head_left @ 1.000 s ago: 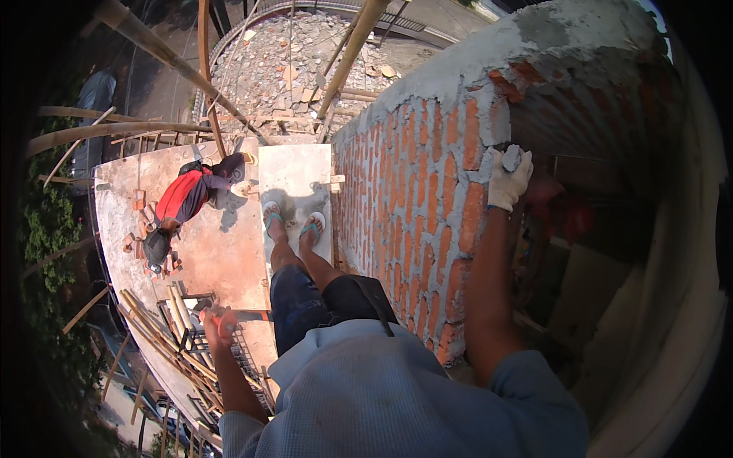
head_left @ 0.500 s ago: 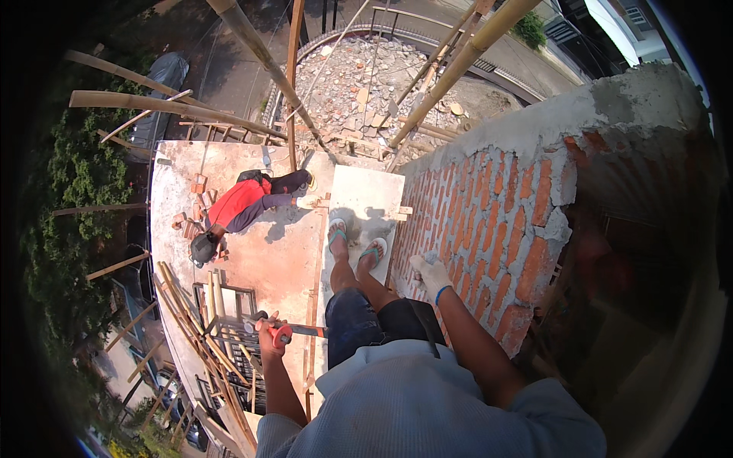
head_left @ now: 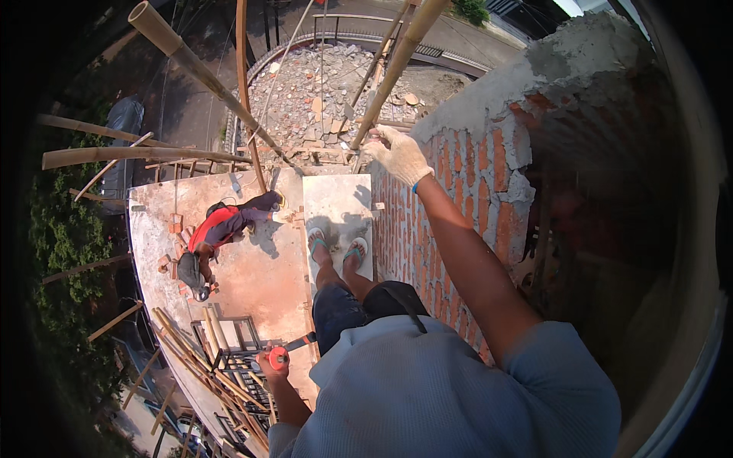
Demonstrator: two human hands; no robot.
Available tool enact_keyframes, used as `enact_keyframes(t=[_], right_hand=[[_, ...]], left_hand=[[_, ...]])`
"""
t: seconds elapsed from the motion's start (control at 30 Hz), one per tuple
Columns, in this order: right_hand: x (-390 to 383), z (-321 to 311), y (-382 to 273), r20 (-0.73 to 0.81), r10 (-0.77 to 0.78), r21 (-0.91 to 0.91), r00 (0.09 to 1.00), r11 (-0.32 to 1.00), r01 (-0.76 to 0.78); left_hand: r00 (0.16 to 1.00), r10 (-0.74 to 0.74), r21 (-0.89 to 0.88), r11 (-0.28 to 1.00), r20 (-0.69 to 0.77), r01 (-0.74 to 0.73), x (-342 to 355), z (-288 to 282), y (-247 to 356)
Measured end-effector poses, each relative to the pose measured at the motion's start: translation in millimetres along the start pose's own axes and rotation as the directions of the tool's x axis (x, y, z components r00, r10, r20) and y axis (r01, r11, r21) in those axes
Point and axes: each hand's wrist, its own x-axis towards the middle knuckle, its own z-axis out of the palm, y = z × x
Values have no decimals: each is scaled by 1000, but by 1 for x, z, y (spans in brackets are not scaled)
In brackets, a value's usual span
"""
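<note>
My left hand [head_left: 275, 365], low at the left of my body, is closed around a tool with a red-orange rounded part [head_left: 279, 357] and a dark flat bar [head_left: 301, 342]; its exact kind is unclear. My right hand [head_left: 402, 158], in a pale knitted work glove, is raised at arm's length near the top of the brick wall [head_left: 473, 175]. Its thumb and fingers are apart, in front of a bamboo pole [head_left: 397, 69] in the picture; contact cannot be made out. My sandalled feet stand on a pale board [head_left: 336, 195].
On the lower slab [head_left: 267, 286] at left, a person [head_left: 215, 229] in red and dark clothes bends over loose bricks [head_left: 175, 223]. Bamboo poles [head_left: 198, 65] rise ahead. Rubble [head_left: 328, 91] lies below; bamboo lengths [head_left: 187, 347] lie near my left arm. A dark drop lies beyond the wall.
My right hand has risen from beside the wall's face and moved forward and left, its fingers spreading. The left hand still holds the tool. My view has shifted right; the other person has bent further.
</note>
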Motion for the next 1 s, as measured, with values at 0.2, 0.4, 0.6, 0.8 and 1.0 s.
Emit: enact_keyframes(t=[0.2,0.4,0.6,0.8,1.0], right_hand=[[-168,-1,-14,411,313,-133,856,950,-284],[-244,-117,15,-433,636,-152,639,647,-747],[-260,-169,62,-261,878,-361,402,298,-884],[-264,-165,99,-300,879,-227,370,311,-923],[-271,-162,93,-353,825,-95,440,437,-895]], left_hand=[[986,-54,182,983,157,24,74,21,19],[971,-115,422,907,209,17,81,105,62],[967,-128,617,786,222,-38,61,166,99],[978,-82,899,414,191,-141,28,189,97],[963,-227,961,261,147,-85,44,169,77]])
